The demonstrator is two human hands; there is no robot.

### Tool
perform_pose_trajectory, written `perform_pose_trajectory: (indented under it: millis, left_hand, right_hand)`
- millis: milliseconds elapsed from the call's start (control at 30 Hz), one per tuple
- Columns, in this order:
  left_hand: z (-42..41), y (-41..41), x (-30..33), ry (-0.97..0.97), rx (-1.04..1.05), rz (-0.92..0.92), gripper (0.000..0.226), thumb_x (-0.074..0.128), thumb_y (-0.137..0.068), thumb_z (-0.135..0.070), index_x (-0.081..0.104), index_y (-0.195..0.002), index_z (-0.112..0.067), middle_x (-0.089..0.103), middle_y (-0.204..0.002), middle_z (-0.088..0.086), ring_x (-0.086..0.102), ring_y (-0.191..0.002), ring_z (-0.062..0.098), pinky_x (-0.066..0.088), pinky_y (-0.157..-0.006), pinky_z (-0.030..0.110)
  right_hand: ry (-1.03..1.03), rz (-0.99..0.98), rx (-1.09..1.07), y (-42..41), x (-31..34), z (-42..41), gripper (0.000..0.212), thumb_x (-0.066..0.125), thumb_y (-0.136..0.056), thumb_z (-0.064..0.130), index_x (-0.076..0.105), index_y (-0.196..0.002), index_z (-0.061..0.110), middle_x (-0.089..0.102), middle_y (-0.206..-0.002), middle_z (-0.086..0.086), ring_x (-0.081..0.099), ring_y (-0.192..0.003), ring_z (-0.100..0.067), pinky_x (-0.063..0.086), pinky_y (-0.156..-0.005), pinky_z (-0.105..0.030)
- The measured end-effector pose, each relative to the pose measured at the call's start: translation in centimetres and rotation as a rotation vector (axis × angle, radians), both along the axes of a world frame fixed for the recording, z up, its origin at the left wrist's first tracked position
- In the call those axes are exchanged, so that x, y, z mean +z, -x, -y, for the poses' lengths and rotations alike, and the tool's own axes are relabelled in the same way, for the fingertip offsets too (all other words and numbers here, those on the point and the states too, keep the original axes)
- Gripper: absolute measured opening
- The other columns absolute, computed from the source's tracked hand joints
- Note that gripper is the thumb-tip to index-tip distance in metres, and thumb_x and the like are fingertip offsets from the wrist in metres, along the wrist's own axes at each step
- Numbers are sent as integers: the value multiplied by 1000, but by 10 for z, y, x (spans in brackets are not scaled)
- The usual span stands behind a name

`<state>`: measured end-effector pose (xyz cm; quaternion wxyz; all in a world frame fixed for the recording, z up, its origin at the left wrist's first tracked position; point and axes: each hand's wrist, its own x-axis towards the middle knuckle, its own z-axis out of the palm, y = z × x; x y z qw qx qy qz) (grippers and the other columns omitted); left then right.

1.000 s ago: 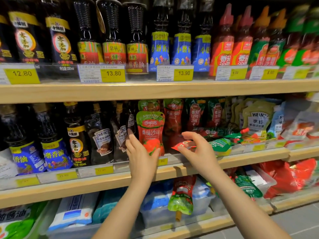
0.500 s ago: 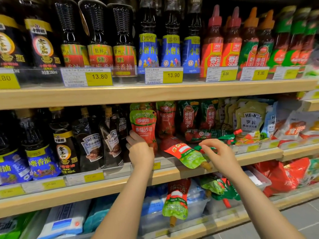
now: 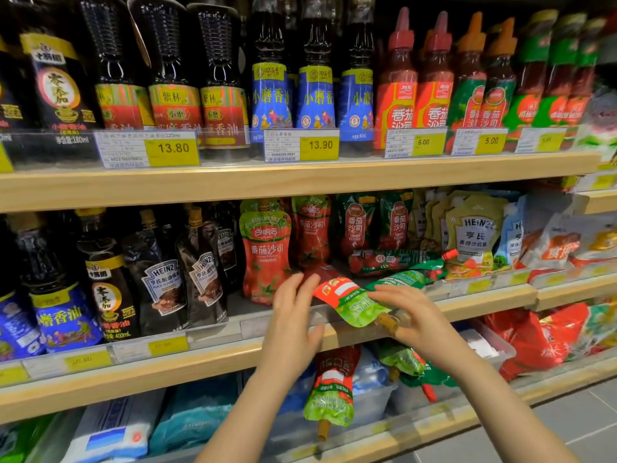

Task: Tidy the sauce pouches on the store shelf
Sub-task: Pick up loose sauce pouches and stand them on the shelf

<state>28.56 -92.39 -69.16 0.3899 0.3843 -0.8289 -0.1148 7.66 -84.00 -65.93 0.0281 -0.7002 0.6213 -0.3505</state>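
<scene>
Since the earlier frame our left hand point(image 3: 293, 315) has let go of the upright red pouch point(image 3: 266, 255) and slid toward 3 o'clock to meet the fallen pouch point(image 3: 350, 300).

In the head view, that pouch lies tilted over the middle shelf point(image 3: 213, 357) edge, spout toward 5 o'clock. Our left hand is spread, fingertips against its red end; our right hand point(image 3: 405, 315) grips the spout end. We judge the step is righting it; next we should lift and stand it at 11 o'clock, beside the upright one.
</scene>
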Motion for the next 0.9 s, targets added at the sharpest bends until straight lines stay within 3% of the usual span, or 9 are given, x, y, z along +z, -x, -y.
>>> perform_pose_trajectory:
  millis: [100,167,267,367,433,500,667,800,900]
  left_hand:
    - [1,9,-6,-10,-76,177,69,60,-86,-24,24,-144,-31,24,-153,-4,16,-142,15,16,-117,33]
    - [5,12,0,5,-95,77,58,59,-88,-25,35,-140,-29,39,-146,-5,29,-137,13,24,-113,32]
    - [11,17,13,56,-75,-80,35,54,-91,-27,51,-126,-29,58,-124,-10,50,-115,9,43,-91,27]
    - [19,23,28,133,52,-111,12,50,-93,-32,56,-100,-25,64,-91,-8,60,-84,15,40,-59,28]
    - [26,27,35,101,81,-146,18,49,-93,-39,57,-90,-23,65,-81,-6,61,-72,16,42,-52,31]
    - [33,31,40,29,106,-172,27,47,-93,-42,62,-95,-20,70,-86,-1,64,-75,19,50,-57,34]
    - [52,34,39,-189,110,-214,30,49,-93,-30,59,-119,-18,70,-105,9,65,-89,27,51,-71,34]
    - [48,32,38,-237,25,-253,34,52,-93,-27,56,-124,-14,68,-113,8,63,-99,21,50,-78,28]
    - [33,7,22,-6,121,-67,38,56,-90,-32,54,-124,-17,65,-113,0,60,-104,18,49,-80,31]
  right_hand:
    - [131,49,-19,-10,0,4,28,67,-78,5,69,-101,21,60,-108,11,51,-106,-9,39,-94,-31]
    - [184,86,-1,-16,5,6,24,67,-78,2,70,-96,18,64,-103,10,55,-101,-7,44,-91,-33]
    - [245,241,44,-24,22,12,20,64,-81,3,71,-90,19,68,-95,7,60,-94,-5,49,-83,-25]
    - [283,423,39,-31,45,26,16,61,-84,12,70,-87,26,69,-87,10,62,-83,0,49,-69,-15]
    - [283,524,15,-34,55,42,15,60,-85,16,68,-87,28,69,-84,12,63,-78,5,46,-62,-8]
    - [247,614,-32,-35,59,61,11,60,-86,18,66,-89,27,70,-88,5,64,-79,3,49,-61,-11]
    - [124,743,-160,-35,58,95,34,60,-86,19,56,-119,10,60,-103,0,58,-102,-20,50,-92,-44]
    - [99,830,-141,-38,55,99,42,61,-86,18,51,-126,12,59,-111,-4,55,-106,-19,49,-94,-42]
    - [100,808,-125,-41,45,88,38,63,-85,19,51,-121,20,62,-108,0,58,-105,-18,50,-89,-35]
